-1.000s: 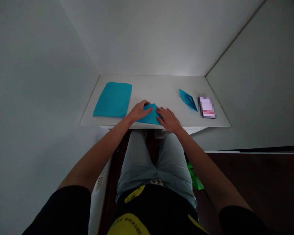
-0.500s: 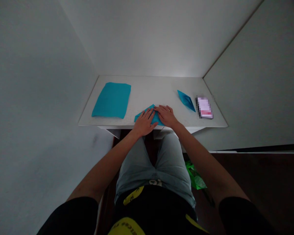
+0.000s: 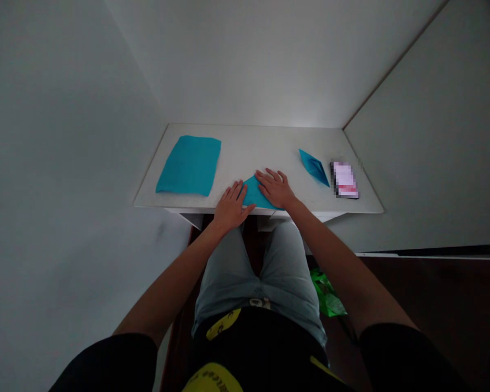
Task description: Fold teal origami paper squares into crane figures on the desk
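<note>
One folded, peaked blue paper point(image 3: 253, 191); left hand point(image 3: 230, 207) and right hand point(image 3: 276, 190), grip spread flat

The left hand point(image 3: 230, 209) and right hand point(image 3: 276, 190) flatten folded blue paper point(image 3: 253, 194).

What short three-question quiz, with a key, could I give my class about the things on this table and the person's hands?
1. True or false: the flat blue sheet lies to the left of the folded blue paper.

2. Which thing lies nearest the phone?
A) the flat blue sheet
B) the pointed blue piece
C) the folded blue paper

3. Which way do the palms of the left grip and the right grip face: up or down?

Key: 1. True. 2. B. 3. Down.
</note>
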{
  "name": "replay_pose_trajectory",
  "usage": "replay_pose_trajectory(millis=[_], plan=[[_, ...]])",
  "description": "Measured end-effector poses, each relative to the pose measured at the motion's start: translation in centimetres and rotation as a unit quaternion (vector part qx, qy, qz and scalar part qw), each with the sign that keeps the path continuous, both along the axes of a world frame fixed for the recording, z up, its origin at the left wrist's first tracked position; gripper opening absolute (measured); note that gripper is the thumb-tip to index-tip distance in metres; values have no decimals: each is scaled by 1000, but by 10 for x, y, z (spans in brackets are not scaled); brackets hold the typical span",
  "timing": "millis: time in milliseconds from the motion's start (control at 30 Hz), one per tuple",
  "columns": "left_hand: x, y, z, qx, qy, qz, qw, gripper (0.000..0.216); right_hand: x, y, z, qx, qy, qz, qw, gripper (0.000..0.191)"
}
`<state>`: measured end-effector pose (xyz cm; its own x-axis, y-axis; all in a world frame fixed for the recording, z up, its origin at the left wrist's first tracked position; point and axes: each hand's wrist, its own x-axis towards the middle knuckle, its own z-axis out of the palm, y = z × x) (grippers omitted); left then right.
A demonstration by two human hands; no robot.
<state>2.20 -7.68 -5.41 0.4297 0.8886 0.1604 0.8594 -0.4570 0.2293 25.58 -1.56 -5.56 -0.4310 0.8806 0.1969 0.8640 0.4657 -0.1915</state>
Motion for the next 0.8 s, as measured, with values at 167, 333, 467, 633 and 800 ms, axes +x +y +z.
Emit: replay_pose_trajectory(millis=[167, 333, 467, 633, 800], plan=[[-10, -6, 1, 8, -6, -4, 1000, 73, 1, -14, 9, 29, 10, -6, 1000, 43], [-19, -10, 9, 12, -10, -28, 1000, 75, 25, -58, 7, 35, 15, 41, 998, 63], [-28, -4, 12, 7, -17, -58, 998, 69, 44, -80, 4, 30, 9, 38, 999, 78], [-33, 2, 16, 7, -16, -90, 996, 53, 48, -74, 7, 6, 24, 32, 999, 60], [-35, 3, 21, 8, -12, -101, 995, 61, 49, -66, 12, 1, 27, 37, 999, 59]])
